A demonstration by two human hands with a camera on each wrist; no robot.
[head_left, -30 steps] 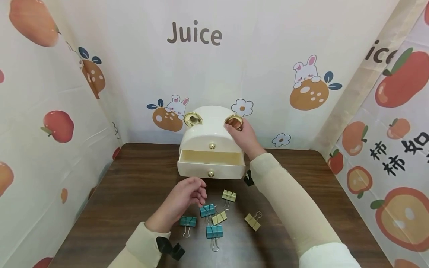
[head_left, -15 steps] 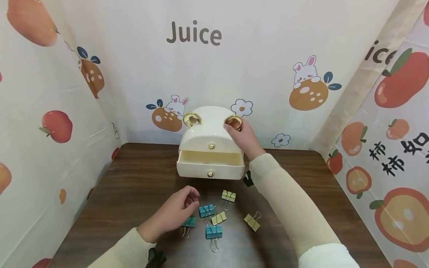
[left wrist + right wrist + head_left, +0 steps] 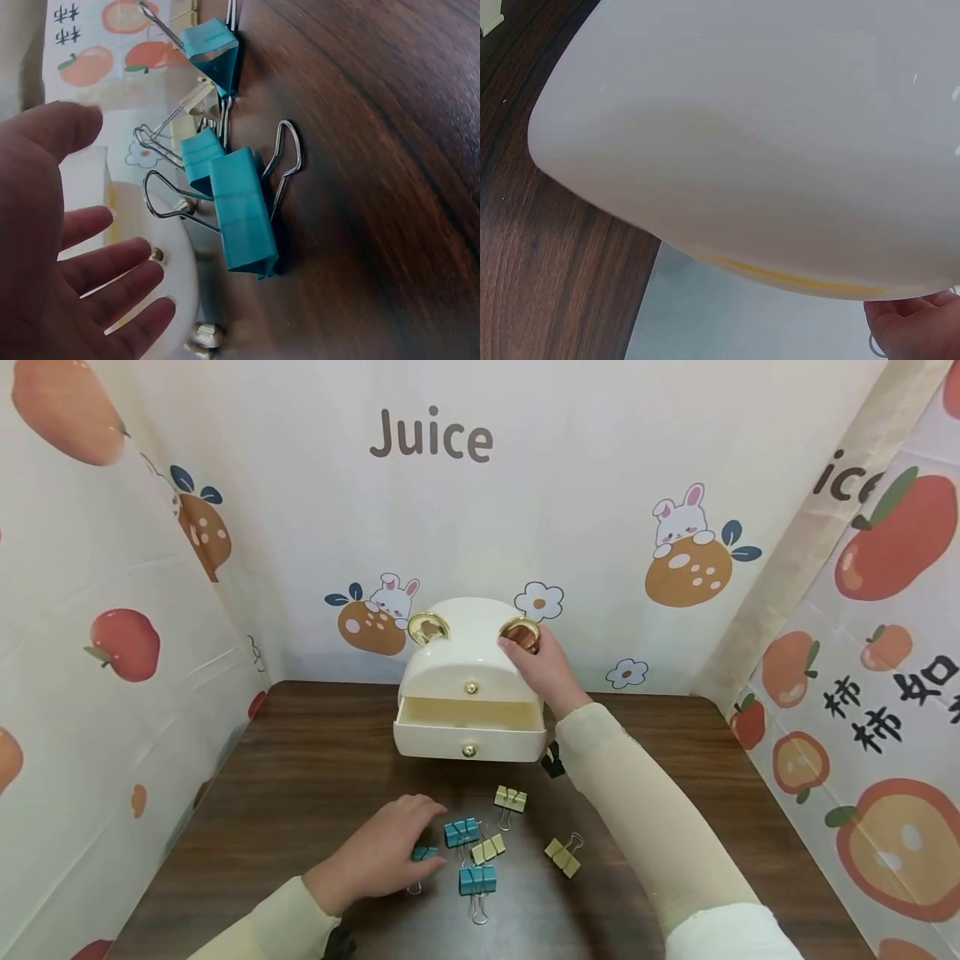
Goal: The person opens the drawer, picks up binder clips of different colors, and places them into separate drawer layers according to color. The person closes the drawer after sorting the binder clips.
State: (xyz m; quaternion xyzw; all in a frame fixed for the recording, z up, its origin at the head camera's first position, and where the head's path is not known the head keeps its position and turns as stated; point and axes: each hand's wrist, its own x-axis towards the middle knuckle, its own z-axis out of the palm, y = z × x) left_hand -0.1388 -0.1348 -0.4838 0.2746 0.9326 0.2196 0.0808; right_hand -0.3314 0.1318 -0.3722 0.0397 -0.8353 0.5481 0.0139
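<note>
A white drawer box with two gold-rimmed round ears stands at the table's back, its lower drawer pulled out. My right hand grips the right ear, thumb in front; in the right wrist view, only part of that hand shows beside the white shell. Over the table, my left hand partly covers a teal binder clip. The left wrist view shows this clip standing apart from my spread fingers, with nothing held.
Right of my left hand lie two more teal binder clips and several yellow ones, one yellow clip farther right. The wooden table meets printed cloth walls at back and sides.
My left hand has moved back from near the drawer, down and left to the left teal binder clip, its fingers straightening. The right hand keeps its hold on the ear.
</note>
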